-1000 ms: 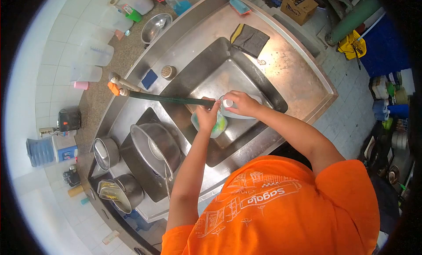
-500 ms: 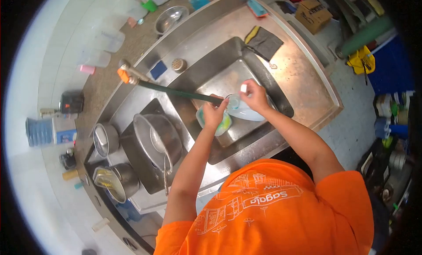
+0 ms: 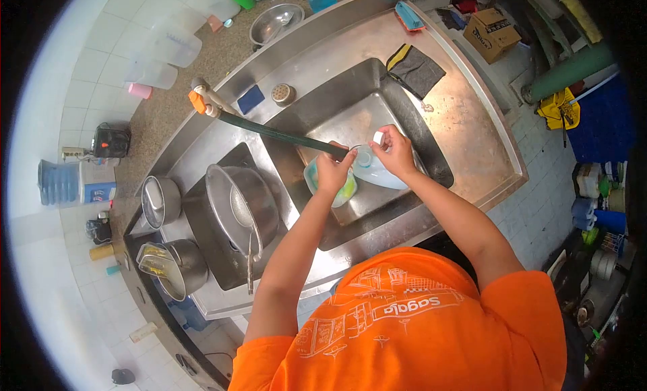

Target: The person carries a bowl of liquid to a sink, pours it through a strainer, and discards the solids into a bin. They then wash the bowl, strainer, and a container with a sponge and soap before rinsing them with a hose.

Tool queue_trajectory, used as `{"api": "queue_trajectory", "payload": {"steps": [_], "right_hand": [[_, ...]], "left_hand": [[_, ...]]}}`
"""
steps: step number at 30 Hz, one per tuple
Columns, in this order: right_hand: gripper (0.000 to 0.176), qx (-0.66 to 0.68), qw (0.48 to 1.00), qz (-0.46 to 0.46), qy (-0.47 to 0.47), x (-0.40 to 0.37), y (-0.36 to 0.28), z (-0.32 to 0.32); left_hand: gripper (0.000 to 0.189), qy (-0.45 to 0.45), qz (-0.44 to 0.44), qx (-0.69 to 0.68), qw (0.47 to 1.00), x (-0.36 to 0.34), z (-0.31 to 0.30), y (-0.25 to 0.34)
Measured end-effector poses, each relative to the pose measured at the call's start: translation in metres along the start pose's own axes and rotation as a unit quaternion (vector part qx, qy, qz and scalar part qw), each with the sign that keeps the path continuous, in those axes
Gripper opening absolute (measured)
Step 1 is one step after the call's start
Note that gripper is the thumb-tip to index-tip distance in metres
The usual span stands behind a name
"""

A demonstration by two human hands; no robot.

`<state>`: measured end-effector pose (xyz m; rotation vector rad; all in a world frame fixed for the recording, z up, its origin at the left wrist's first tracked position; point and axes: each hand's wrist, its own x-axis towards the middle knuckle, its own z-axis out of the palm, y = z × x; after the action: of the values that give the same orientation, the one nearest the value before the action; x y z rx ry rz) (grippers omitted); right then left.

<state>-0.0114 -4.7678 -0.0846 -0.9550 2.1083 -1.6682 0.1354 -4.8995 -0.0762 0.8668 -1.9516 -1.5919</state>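
Observation:
My left hand (image 3: 333, 174) is closed around the end of a dark green hose (image 3: 283, 136), which runs from the tap with an orange handle (image 3: 197, 102). The hose end is right beside the mouth of a translucent plastic jug (image 3: 389, 178) in the right sink basin (image 3: 424, 131). Pinched in my right hand (image 3: 397, 154) is a small white cap (image 3: 379, 138), just above the jug's shoulder. Below my left hand sits a container with green and yellow contents (image 3: 346, 191), partly hidden by that hand.
The left basin (image 3: 222, 266) holds a large metal pot (image 3: 219, 202) with a ladle (image 3: 239, 205). Two more pots (image 3: 162, 201) stand to its left. A blue pad (image 3: 251, 100), a strainer (image 3: 283, 94) and a dark cloth (image 3: 416, 73) lie around the right basin.
The view has shifted slightly. Both hands keep nearly the same position, the left on the hose and the right on the cap beside the jug's mouth.

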Motion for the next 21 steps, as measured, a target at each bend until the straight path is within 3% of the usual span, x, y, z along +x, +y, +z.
{"api": "queue_trajectory", "payload": {"steps": [5,7,8,9,10,11,13,14,15,20,21], "right_hand": [[0.032,-0.019,1.0,-0.004,-0.018,-0.001,0.002,0.0],[0.033,0.0,1.0,0.002,-0.008,-0.001,0.012,0.004],[0.033,-0.009,0.999,0.046,-0.021,-0.002,0.028,0.011],[0.034,0.026,0.996,0.075,-0.03,-0.003,0.025,0.013],[0.036,0.049,0.998,0.042,-0.014,-0.006,0.047,0.023],[0.031,0.076,0.997,0.011,0.025,-0.008,0.085,0.041],[0.033,0.015,0.999,-0.018,0.037,-0.007,0.044,0.021],[0.034,-0.019,0.997,-0.059,0.047,-0.005,0.035,0.015],[0.036,-0.022,0.999,-0.036,0.019,-0.004,0.022,0.007],[0.037,0.001,0.999,-0.028,-0.027,-0.007,0.011,0.001],[0.037,-0.017,0.996,-0.07,-0.045,-0.009,0.01,0.001]], "left_hand": [[0.02,-0.013,-0.032,-0.006,0.999,-0.001,-0.001,0.005],[0.024,0.002,0.015,0.044,0.999,0.0,-0.001,0.013],[0.03,0.002,0.054,0.125,0.991,-0.002,-0.004,0.018],[0.036,0.045,-0.012,0.317,0.947,-0.008,-0.006,0.012],[0.038,0.032,-0.044,0.295,0.954,-0.007,-0.008,0.009],[0.035,0.061,0.065,0.273,0.958,-0.007,-0.005,0.012],[0.023,-0.031,0.006,0.175,0.984,0.004,-0.013,-0.021],[0.022,-0.061,-0.02,0.093,0.994,0.003,-0.012,-0.009],[0.024,-0.051,-0.016,0.035,0.998,0.007,-0.015,-0.031],[0.022,-0.05,-0.009,0.034,0.998,0.009,-0.017,-0.03],[0.021,-0.048,-0.022,0.016,0.998,0.009,-0.016,-0.029]]}}
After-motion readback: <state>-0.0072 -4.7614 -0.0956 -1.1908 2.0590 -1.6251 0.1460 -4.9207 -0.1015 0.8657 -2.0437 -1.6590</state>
